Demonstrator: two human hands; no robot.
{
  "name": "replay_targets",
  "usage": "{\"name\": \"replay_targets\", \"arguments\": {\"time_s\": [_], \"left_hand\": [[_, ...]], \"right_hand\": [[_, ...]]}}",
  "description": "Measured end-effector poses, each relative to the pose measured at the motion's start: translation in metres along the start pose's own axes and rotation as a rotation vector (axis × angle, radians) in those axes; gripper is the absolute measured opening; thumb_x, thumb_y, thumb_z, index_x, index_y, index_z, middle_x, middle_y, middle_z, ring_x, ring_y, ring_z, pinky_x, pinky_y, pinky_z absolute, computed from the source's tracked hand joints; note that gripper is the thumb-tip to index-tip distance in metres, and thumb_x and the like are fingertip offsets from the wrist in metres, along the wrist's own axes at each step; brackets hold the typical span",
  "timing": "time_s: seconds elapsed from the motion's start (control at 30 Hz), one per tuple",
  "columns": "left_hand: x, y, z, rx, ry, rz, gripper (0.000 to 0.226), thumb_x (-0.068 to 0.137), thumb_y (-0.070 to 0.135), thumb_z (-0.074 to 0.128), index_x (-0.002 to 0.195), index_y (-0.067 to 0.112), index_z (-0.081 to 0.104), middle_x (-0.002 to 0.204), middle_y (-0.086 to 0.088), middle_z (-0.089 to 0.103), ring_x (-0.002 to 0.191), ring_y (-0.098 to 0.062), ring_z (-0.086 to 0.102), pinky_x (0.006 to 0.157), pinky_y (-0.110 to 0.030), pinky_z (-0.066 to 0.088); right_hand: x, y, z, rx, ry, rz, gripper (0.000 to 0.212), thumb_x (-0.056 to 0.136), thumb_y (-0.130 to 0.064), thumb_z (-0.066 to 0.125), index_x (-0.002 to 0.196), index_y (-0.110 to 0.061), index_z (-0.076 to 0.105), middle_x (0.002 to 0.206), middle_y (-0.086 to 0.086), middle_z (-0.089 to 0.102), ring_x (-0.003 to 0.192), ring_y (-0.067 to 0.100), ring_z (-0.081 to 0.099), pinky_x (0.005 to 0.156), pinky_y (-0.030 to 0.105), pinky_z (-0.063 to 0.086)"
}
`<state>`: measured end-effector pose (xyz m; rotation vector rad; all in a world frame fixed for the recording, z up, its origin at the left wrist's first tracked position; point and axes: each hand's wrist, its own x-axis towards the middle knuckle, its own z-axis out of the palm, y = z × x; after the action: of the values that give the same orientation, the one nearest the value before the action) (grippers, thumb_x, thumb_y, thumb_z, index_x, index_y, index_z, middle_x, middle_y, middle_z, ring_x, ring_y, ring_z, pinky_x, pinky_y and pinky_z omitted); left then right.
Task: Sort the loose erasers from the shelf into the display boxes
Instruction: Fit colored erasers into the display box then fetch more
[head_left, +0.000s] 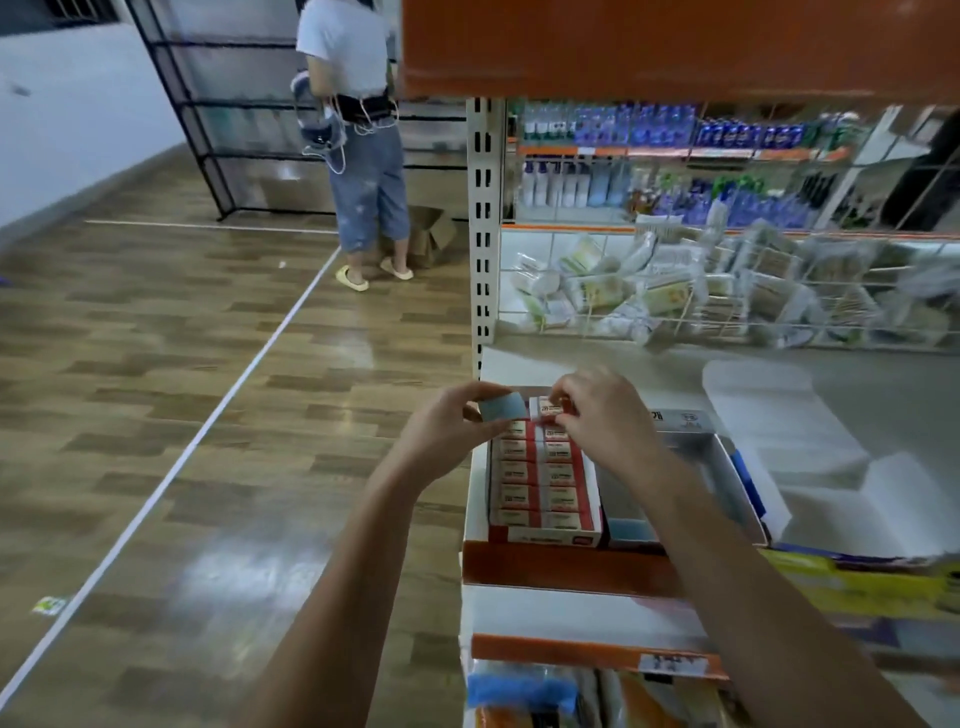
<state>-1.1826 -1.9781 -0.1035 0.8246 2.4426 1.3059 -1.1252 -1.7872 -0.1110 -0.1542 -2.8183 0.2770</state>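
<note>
A red-and-white display box (545, 535) sits on the shelf, filled with two rows of red-and-white erasers (540, 475). My left hand (452, 431) pinches a blue-grey eraser (503, 406) just above the box's far left corner. My right hand (597, 410) grips a red-and-white eraser (548, 408) at the far end of the right row. Right of it stands a grey display box (727, 467), mostly hollow, with one blue-grey eraser (631, 531) at its near end.
The white shelf board (857, 415) stretches to the right, with an orange front edge (561, 569). Wire bins of packets (675, 291) stand behind. A person (363, 156) stands in the aisle at the back. Wooden floor (208, 415) lies to the left.
</note>
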Motion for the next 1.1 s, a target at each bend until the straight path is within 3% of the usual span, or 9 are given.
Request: {"name": "replay_targets", "arguments": {"time_s": [0.27,0.37,0.47,0.67,0.87,0.97,1.1], "left_hand": [[-0.002,0.004,0.001,0.034,-0.043,0.020,0.038,0.084,0.022,0.067,0.120,0.032,0.059,0.094,0.028,0.056,0.085,0.004,0.057,0.072,-0.018,0.050],[-0.003,0.010,0.004,0.049,-0.050,0.053,0.037,0.084,0.022,0.067,0.119,0.032,0.059,0.096,0.025,0.057,0.085,0.008,0.055,0.065,-0.012,0.046],[-0.002,0.020,0.010,0.067,-0.060,0.086,0.038,0.084,0.025,0.067,0.120,0.032,0.058,0.107,0.013,0.055,0.089,0.001,0.055,0.061,-0.012,0.044],[-0.001,0.052,0.047,0.225,-0.154,0.243,0.040,0.084,0.028,0.067,0.121,0.034,0.055,0.112,0.011,0.050,0.099,-0.006,0.047,0.083,-0.020,0.045],[0.002,0.071,0.093,0.573,-0.343,0.375,0.041,0.086,0.052,0.055,0.122,0.032,0.054,0.127,0.003,0.052,0.117,-0.019,0.041,0.094,-0.036,0.032],[0.005,0.074,0.108,0.678,-0.369,0.393,0.035,0.088,0.045,0.053,0.119,0.029,0.056,0.126,0.000,0.055,0.119,-0.022,0.041,0.102,-0.043,0.030],[0.009,0.075,0.117,0.730,-0.390,0.406,0.033,0.091,0.040,0.050,0.120,0.026,0.057,0.122,-0.002,0.057,0.119,-0.023,0.043,0.103,-0.042,0.028]], "right_hand": [[-0.005,0.003,0.006,0.022,0.013,0.087,0.017,0.087,-0.019,0.060,0.103,-0.017,0.063,0.106,-0.003,0.055,0.102,0.014,0.046,0.085,0.021,0.033],[-0.005,0.001,0.002,0.065,-0.011,0.090,0.016,0.088,-0.019,0.059,0.104,-0.015,0.063,0.107,-0.003,0.053,0.103,0.013,0.046,0.083,0.019,0.033],[-0.013,0.006,-0.012,0.142,0.016,0.139,0.015,0.089,-0.021,0.057,0.103,-0.017,0.063,0.106,-0.005,0.054,0.101,0.010,0.045,0.081,0.019,0.031],[-0.048,0.042,-0.051,0.108,0.098,0.290,0.019,0.089,-0.022,0.057,0.106,-0.016,0.062,0.097,-0.004,0.059,0.092,0.012,0.049,0.076,0.023,0.037],[-0.087,0.073,-0.070,0.100,0.110,0.531,0.024,0.089,-0.025,0.057,0.111,-0.014,0.057,0.090,-0.001,0.060,0.094,0.020,0.052,0.077,0.034,0.043],[-0.099,0.078,-0.072,0.118,0.121,0.582,0.031,0.089,-0.030,0.058,0.114,-0.014,0.051,0.095,0.001,0.060,0.095,0.022,0.053,0.077,0.034,0.043],[-0.109,0.083,-0.071,0.133,0.161,0.616,0.037,0.088,-0.026,0.059,0.119,-0.013,0.043,0.104,0.000,0.053,0.090,0.021,0.054,0.071,0.030,0.040]]}}
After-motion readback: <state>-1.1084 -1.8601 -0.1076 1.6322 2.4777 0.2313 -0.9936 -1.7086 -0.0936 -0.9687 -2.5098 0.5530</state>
